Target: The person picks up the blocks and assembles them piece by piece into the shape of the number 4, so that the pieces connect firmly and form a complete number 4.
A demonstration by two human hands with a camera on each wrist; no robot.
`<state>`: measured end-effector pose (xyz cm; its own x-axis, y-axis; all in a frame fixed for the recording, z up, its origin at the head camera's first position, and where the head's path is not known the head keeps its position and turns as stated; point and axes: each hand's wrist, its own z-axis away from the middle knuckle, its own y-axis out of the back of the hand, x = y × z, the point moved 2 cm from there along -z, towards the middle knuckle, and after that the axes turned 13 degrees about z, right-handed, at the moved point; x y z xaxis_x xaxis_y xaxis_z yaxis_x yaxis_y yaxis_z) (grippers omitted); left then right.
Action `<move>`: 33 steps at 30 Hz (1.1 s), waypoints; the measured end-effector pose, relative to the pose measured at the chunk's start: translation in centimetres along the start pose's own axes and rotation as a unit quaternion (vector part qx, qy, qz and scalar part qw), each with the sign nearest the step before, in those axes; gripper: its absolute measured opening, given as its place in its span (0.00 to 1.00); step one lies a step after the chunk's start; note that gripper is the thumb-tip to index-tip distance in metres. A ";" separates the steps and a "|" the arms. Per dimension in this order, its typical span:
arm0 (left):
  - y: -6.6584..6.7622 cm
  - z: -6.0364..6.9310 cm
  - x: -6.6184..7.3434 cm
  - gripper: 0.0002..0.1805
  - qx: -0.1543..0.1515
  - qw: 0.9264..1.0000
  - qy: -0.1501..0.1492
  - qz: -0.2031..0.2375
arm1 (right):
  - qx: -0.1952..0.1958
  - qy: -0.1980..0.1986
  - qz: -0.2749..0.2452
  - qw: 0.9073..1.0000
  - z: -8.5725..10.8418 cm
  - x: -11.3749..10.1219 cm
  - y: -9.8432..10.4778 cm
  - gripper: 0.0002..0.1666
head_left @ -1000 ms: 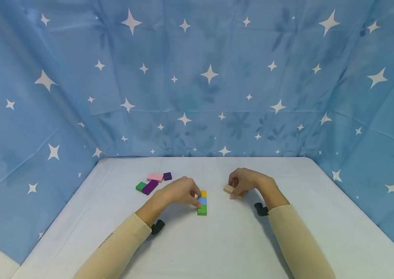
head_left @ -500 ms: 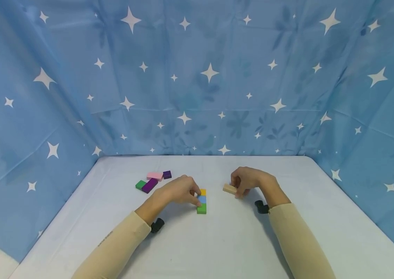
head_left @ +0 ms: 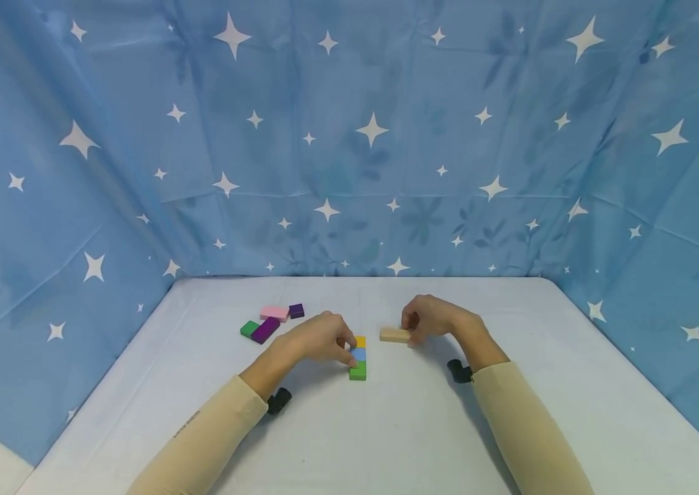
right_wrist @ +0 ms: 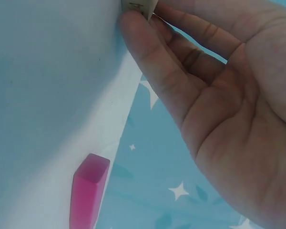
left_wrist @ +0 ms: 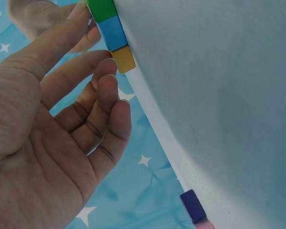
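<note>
Three blocks, green (head_left: 358,372), blue (head_left: 358,355) and yellow (head_left: 360,342), lie end to end in a row on the white table. My left hand (head_left: 320,338) pinches this row, the thumb at the green block and the index finger at the yellow one. In the left wrist view its other fingers are loosely curled. To the right of the row, my right hand (head_left: 437,320) holds the right end of a plain wooden block (head_left: 393,335) between thumb and fingers. Only a corner of that wooden block (right_wrist: 139,6) shows in the right wrist view.
Off to the left lie a pink block (head_left: 274,313), a dark purple block (head_left: 296,311), a purple block (head_left: 265,330) and a green block (head_left: 249,328). A magenta block (right_wrist: 88,195) appears in the right wrist view. A starry blue curtain (head_left: 349,158) stands behind the table.
My right hand has moved left with the wooden block, which comes closer to the row and now lies straighter across. The left hand and its row have stayed in place.
</note>
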<state>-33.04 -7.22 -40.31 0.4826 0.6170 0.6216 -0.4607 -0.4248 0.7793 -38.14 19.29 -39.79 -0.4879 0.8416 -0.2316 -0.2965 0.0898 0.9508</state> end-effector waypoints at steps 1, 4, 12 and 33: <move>0.0 0.0 0.0 0.21 0.000 1.000 0.001 0.001 | 0.002 0.001 0.001 1.000 0.0 -0.1 0.0 0.12; -0.1 0.0 -0.1 0.21 0.002 1.000 0.001 -0.001 | 0.004 0.003 0.001 1.000 -0.1 -0.3 -0.1 0.11; -0.1 0.0 -0.1 0.20 0.004 1.000 -0.004 -0.001 | 0.013 0.010 -0.007 1.000 -0.3 -0.5 -0.3 0.12; 0.0 -0.1 0.1 0.20 0.003 1.000 -0.002 -0.013 | 0.043 0.021 -0.029 0.998 -1.2 -1.4 -0.9 0.14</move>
<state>-33.01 -7.10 -40.29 0.4975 0.6254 0.6012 -0.4437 -0.4121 0.7958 -38.16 17.35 -40.60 -0.5061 0.8108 -0.2940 -0.2551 0.1849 0.9491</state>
